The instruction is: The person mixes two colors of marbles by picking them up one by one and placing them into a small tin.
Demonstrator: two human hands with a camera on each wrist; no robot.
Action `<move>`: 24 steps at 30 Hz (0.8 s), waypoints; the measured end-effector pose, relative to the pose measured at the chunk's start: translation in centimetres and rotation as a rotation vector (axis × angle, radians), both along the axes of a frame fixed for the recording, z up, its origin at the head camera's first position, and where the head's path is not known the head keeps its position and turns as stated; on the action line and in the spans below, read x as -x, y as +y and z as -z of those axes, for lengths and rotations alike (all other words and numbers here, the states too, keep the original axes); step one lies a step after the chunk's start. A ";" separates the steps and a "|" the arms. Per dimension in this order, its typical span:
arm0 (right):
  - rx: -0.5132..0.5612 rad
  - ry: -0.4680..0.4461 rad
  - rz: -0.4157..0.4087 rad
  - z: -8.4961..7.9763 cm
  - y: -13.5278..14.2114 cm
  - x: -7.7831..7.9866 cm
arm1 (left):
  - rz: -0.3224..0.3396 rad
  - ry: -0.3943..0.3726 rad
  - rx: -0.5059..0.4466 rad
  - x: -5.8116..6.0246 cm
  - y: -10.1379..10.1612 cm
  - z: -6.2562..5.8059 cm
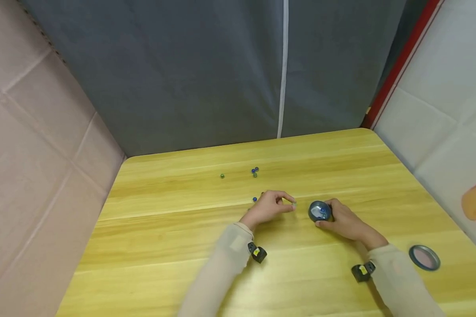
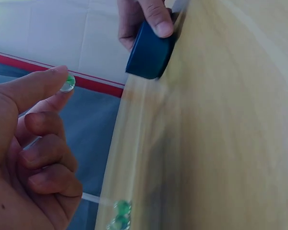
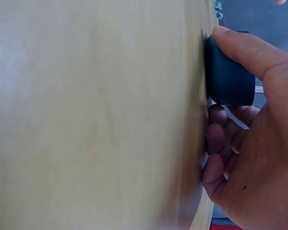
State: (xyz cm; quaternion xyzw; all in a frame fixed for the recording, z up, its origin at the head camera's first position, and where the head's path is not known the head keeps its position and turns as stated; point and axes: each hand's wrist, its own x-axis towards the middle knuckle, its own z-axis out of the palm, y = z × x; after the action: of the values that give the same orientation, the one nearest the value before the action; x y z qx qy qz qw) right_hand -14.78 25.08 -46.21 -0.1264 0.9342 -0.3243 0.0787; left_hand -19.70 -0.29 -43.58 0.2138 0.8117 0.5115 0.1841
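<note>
My left hand (image 1: 269,207) pinches a clear marble with green in it (image 2: 68,83) between thumb and forefinger, above the table and left of a small round tin (image 1: 319,211). The other fingers of that hand are curled loosely. My right hand (image 1: 346,221) grips the dark blue tin (image 2: 151,52) by its side, thumb on one side and fingers on the other. The tin stands upright on the table with its top uncovered, and blue marbles (image 1: 323,212) show inside. In the right wrist view the tin's smooth wall (image 3: 230,74) is seen between thumb and forefinger.
A round lid with a blue rim (image 1: 424,257) lies right of my right forearm. Beyond my left hand, a blue marble (image 1: 254,199), a group of blue and green marbles (image 1: 255,175) and a lone green marble (image 1: 222,176) lie on the wooden table (image 1: 154,246). A grey curtain (image 1: 198,79) hangs behind.
</note>
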 end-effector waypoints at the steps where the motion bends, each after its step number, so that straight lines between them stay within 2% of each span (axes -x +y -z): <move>1: 0.001 0.003 -0.002 0.0 0.0 0.1 | 0.000 -0.003 -0.005 0.0 0.3 0.1; 8: 0.001 -0.003 -0.011 0.3 -0.1 0.2 | -0.024 -0.008 -0.002 -0.5 2.0 1.1; 17: 0.014 -0.015 -0.016 0.0 -0.3 -0.1 | -0.019 -0.002 0.022 -0.6 4.5 1.5; 24: 0.014 -0.003 -0.021 0.0 -0.5 -0.2 | -0.019 -0.018 0.053 -0.9 5.4 1.8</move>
State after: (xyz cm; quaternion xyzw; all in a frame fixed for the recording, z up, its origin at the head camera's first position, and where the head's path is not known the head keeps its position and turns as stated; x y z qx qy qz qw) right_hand -14.55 24.62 -46.26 -0.1362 0.9303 -0.3303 0.0827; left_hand -18.84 5.07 -45.41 0.1968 0.8253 0.4932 0.1921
